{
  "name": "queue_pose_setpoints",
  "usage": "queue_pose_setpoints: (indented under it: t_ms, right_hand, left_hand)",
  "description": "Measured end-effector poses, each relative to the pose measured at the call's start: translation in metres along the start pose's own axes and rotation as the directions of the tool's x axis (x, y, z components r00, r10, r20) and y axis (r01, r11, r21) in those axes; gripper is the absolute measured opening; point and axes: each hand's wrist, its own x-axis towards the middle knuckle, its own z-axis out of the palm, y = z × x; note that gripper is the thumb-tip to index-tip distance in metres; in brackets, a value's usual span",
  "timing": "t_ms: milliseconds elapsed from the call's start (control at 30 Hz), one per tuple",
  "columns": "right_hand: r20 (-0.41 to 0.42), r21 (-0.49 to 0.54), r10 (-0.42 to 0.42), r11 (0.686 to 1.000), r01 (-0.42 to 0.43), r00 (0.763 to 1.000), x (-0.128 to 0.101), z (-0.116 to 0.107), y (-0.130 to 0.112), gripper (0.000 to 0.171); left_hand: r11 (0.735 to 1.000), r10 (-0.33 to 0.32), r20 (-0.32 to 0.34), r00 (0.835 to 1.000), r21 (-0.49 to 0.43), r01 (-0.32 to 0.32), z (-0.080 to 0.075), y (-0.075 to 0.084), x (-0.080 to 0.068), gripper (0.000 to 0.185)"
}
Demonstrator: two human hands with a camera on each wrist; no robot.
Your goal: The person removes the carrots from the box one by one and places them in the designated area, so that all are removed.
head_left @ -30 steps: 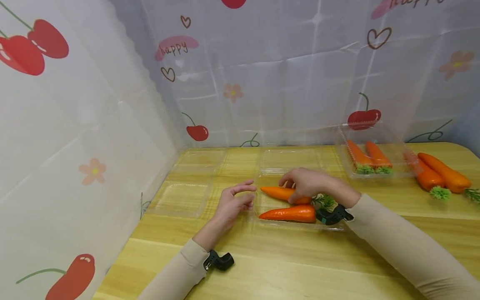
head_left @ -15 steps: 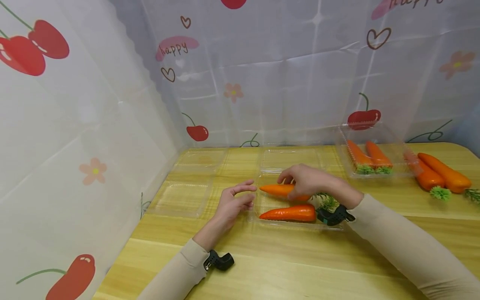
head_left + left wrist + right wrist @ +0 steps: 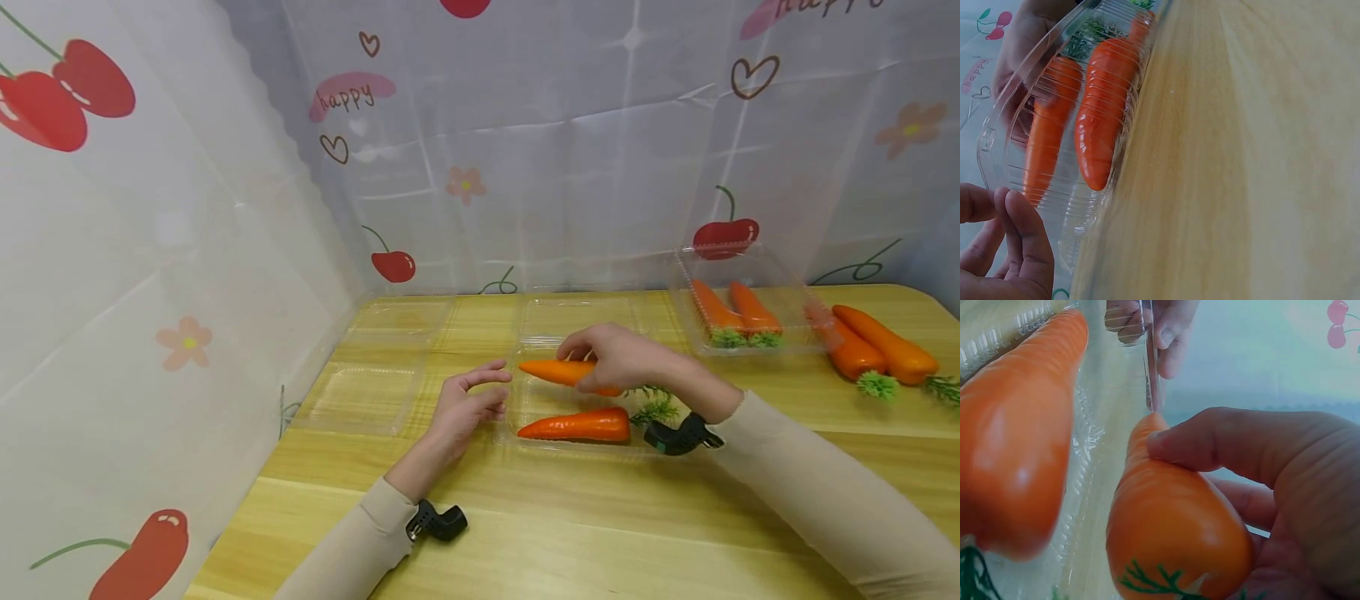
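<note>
My right hand point(image 3: 628, 358) grips an orange carrot point(image 3: 551, 372) from above, thumb laid along its side in the right wrist view. That carrot is over the far half of an open clear plastic container point(image 3: 542, 403), tip pointing left. A redder carrot point(image 3: 576, 425) with feathery green tops point(image 3: 656, 410) lies along the container's near side. At the container's left end is my left hand point(image 3: 459, 410), its fingers loosely bent and its fingertips right at the rim. In the left wrist view both carrots show through the ribbed plastic wall.
Another open clear container point(image 3: 360, 397) sits on the left of the wooden table point(image 3: 525, 517). At the back right, a third container point(image 3: 797, 333) holds two carrots point(image 3: 753, 313). Two more carrots point(image 3: 892, 348) lie loose beside it. A patterned sheet point(image 3: 555, 167) hangs behind.
My right hand has shifted slightly away from me with the orange carrot, widening the gap to the redder carrot. More of the redder carrot's greens shows. My left hand has stayed put.
</note>
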Motion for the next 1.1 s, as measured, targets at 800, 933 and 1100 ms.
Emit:
queue_pose_setpoints:
  t_ms: [800,933,1100]
  right_hand:
    - [-0.129,0.240,0.115,0.967,-0.081,0.985,-0.030,-0.015,0.014,0.045]
    - [-0.136,0.277,0.125,0.957,-0.083,0.983,-0.034,-0.018,0.015,0.047]
    - [-0.137,0.307,0.139,0.947,-0.091,0.981,-0.041,-0.024,0.014,0.048]
  left_hand:
    - [1.000,-0.007,0.014,1.000,-0.007,0.007,0.002,0.001,0.000,0.036]
    - [1.000,-0.003,0.013,1.000,-0.007,0.003,0.001,0.000,0.000,0.036]
    - [1.000,0.002,0.006,1.000,-0.010,-0.002,0.001,0.000,0.000,0.035]
